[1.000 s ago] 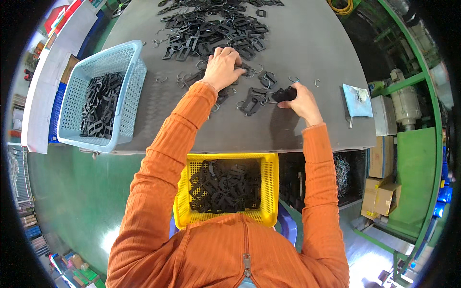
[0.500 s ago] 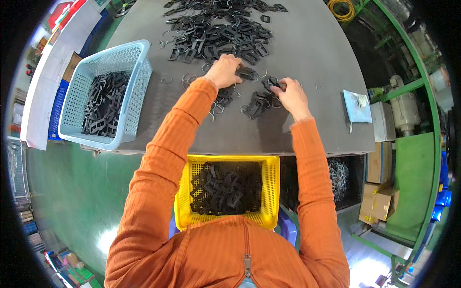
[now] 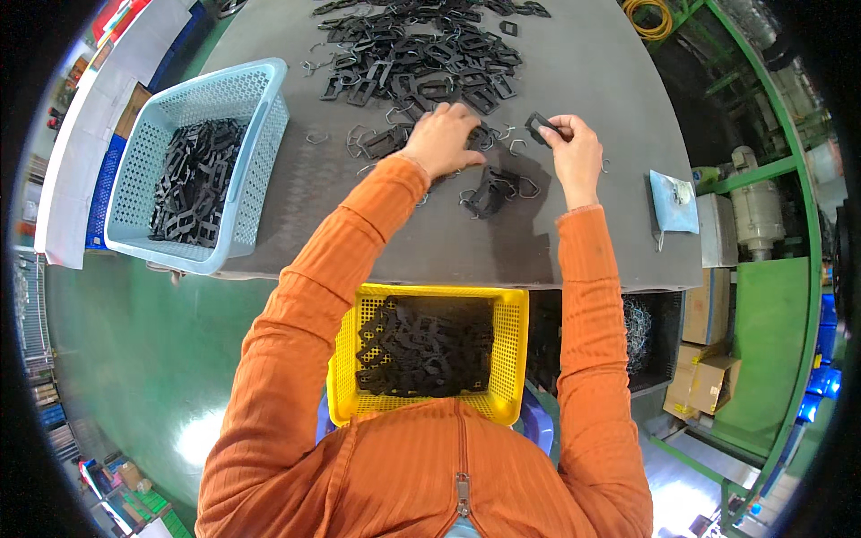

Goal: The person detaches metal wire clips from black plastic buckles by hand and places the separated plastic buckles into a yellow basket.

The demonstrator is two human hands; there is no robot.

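My right hand (image 3: 576, 154) is raised over the grey table, pinching a small black rectangular buckle (image 3: 540, 127) between thumb and fingers. To its left, my left hand (image 3: 439, 142) rests low among loose black buckles, thumb and fingers spread apart, with dark pieces and a wire hook (image 3: 508, 133) beside its fingertips. What lies under that palm is hidden. A small cluster of black buckles (image 3: 489, 193) with bent metal wire rings (image 3: 529, 186) sits on the table between and nearer than my hands. Beyond them spreads a large pile of similar buckles (image 3: 421, 58).
A light blue plastic basket (image 3: 269, 134) holding black buckles stands at the table's left. Under the near edge is a yellow basket (image 3: 517, 359) with more black pieces. A blue pouch (image 3: 674, 204) lies at the right edge. A dark crate (image 3: 664, 350) holds wire pieces below right.
My right hand has lifted a black buckle and moved up and right, away from the small cluster. My left hand has shifted slightly right and its fingers have spread. The view has shifted slightly.
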